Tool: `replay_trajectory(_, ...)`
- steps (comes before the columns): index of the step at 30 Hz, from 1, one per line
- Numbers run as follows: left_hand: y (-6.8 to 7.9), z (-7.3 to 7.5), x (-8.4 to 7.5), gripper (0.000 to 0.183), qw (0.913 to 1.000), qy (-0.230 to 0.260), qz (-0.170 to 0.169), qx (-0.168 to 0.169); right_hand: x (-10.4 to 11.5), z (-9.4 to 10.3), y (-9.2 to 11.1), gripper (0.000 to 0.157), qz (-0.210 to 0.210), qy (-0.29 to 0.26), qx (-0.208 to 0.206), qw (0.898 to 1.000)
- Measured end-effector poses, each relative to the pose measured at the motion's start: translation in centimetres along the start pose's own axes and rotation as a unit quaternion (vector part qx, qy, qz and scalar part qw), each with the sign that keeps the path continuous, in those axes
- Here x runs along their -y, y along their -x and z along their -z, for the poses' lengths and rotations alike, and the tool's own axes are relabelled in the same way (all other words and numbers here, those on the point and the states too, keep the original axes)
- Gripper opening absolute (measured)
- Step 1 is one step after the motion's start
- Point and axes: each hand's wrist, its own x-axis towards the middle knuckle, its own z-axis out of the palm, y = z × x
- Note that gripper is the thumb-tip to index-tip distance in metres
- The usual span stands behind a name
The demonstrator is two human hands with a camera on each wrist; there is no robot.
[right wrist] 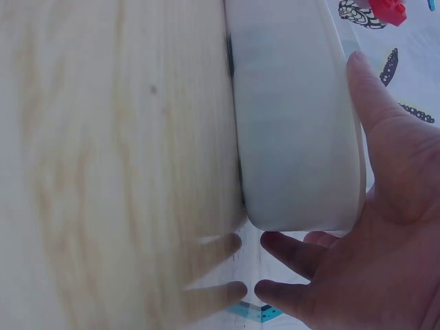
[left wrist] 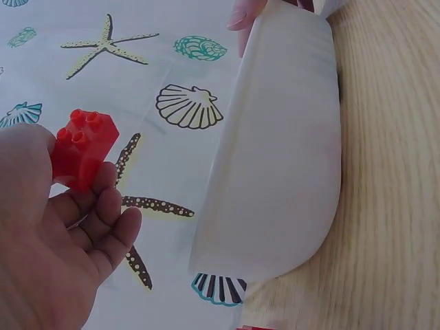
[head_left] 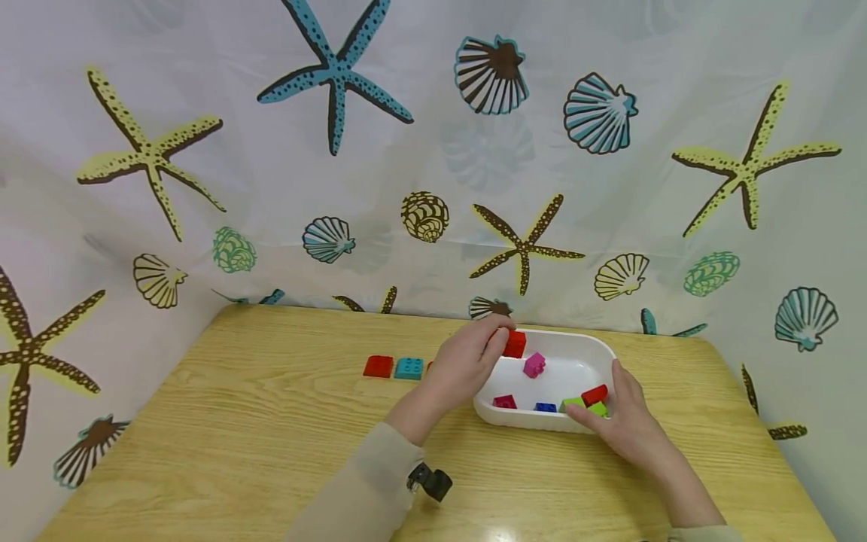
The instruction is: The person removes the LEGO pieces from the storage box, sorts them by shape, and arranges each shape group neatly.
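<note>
Over the far left corner of the white tray (head_left: 596,348), the left hand (head_left: 467,361) has a red brick (head_left: 515,344) pinched in its fingertips, lifted just above the rim. The left wrist view shows it well: studs up, thumb on one side and curled fingers (left wrist: 103,206) on the other, with the tray's outer wall right next to it. The right hand (head_left: 626,418) is on the tray's near right corner, fingers mostly straight and pressed against the wall, thumb up along the rim, so it's steadying the tray rather than gripping any brick. Inside the tray are a magenta brick (head_left: 534,365) near the middle, another magenta one (head_left: 504,401), a blue brick (head_left: 545,407), a green brick (head_left: 573,403) and a second red brick (head_left: 594,394) along the near side. Out on the wooden table (head_left: 271,421), left of the tray, a red tile (head_left: 378,366) and a teal tile (head_left: 409,368) sit touching side by side. A starfish-and-shell curtain (head_left: 203,188) hangs behind everything.
</note>
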Motion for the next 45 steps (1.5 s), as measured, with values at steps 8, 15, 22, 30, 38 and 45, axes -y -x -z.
replay_trajectory(8,0.5,0.1,1.1,0.031,0.9981,0.035,0.041,-0.028,-0.2,0.0,0.0,0.135,0.013,0.001,-0.001,1.000)
replay_trajectory(15,0.7,0.7,1.8,0.031,0.9936,0.074,0.075,-0.038,-0.2,0.1,0.0,0.134,0.020,0.001,-0.002,1.000)
replay_trajectory(22,1.0,1.4,2.6,0.029,0.9902,0.109,0.080,-0.033,-0.1,0.0,0.1,0.135,0.013,0.001,-0.002,1.000)
replay_trajectory(30,1.6,2.6,3.5,0.027,0.9872,0.124,0.086,-0.052,0.0,0.1,-0.1,0.135,0.011,0.002,0.000,1.000)
replay_trajectory(38,2.5,4.0,4.7,0.028,0.9768,0.165,0.118,-0.069,-0.1,0.0,0.0,0.135,0.007,0.002,-0.001,1.000)
replay_trajectory(45,3.4,5.4,6.0,0.035,0.9670,0.203,0.137,-0.071,-0.2,-0.1,-0.1,0.136,0.010,0.003,-0.003,1.000)
